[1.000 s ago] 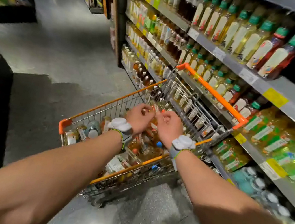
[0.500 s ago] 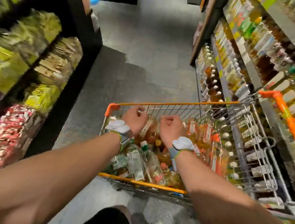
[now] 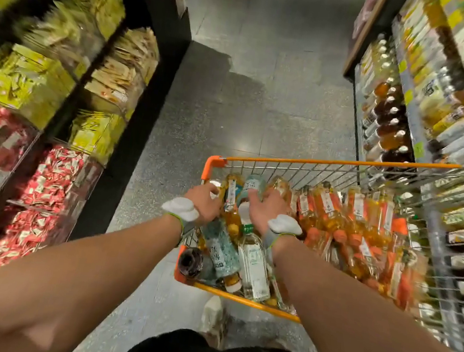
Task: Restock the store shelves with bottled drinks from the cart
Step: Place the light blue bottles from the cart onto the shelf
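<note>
An orange-rimmed wire cart [image 3: 331, 161] stands in front of me, filled with lying bottles: several amber drinks [image 3: 346, 221], a teal-labelled bottle [image 3: 218, 251], a clear white-labelled bottle [image 3: 254, 262] and a dark bottle [image 3: 190, 262] in the near left corner. Both hands reach into the cart's left end. My left hand [image 3: 203, 203] is curled over something pale by the left rim, and its grip is hidden. My right hand [image 3: 264, 210] lies with stretched fingers on a pale-blue-labelled bottle [image 3: 253, 184]. The drink shelves [image 3: 393, 121] run along the right.
Black shelving with yellow and red snack packets [image 3: 57, 91] lines the left side. The grey aisle floor [image 3: 252, 89] stretches ahead between the two shelf rows. The cart's raised wire seat flap [image 3: 454, 237] stands against the right shelves. My dark shorts show at the bottom.
The view has swung left and down over the cart. Both hands have dropped lower among the bottles at the cart's left end, and the right hand's fingers have uncurled from a fist.
</note>
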